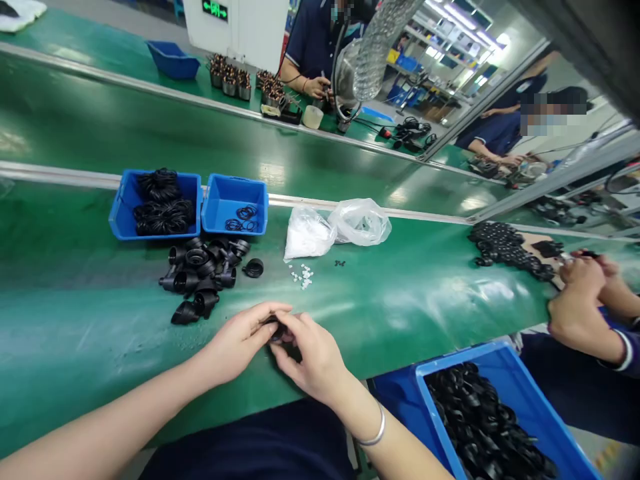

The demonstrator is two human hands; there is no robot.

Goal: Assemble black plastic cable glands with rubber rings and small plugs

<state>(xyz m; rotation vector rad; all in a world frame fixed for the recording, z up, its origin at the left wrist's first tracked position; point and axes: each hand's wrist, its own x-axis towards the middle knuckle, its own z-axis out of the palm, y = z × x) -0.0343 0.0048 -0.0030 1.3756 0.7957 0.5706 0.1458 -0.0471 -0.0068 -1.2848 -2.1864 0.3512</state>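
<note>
Between my two hands, above the green table near its front edge, is a small black plastic part [276, 329], mostly covered by fingers. My left hand [246, 339] closes on it from the left, thumb and fingers pinching. From the other side my right hand [311, 353] grips it with curled fingers. A pile of black plastic fittings [203, 273] lies beyond my left hand, with one single fitting [253, 268] apart at its right. Small white pieces [303, 275] and a few tiny black pieces [340, 263] are scattered past my hands.
Blue bins hold black rubber rings: a fuller one [116, 217] and one with few [213, 200]. Two clear bags [310, 233] stand near the rail. A blue crate [505, 353] of black parts sits at right. A co-worker's hands [583, 280] work beside black parts [500, 247].
</note>
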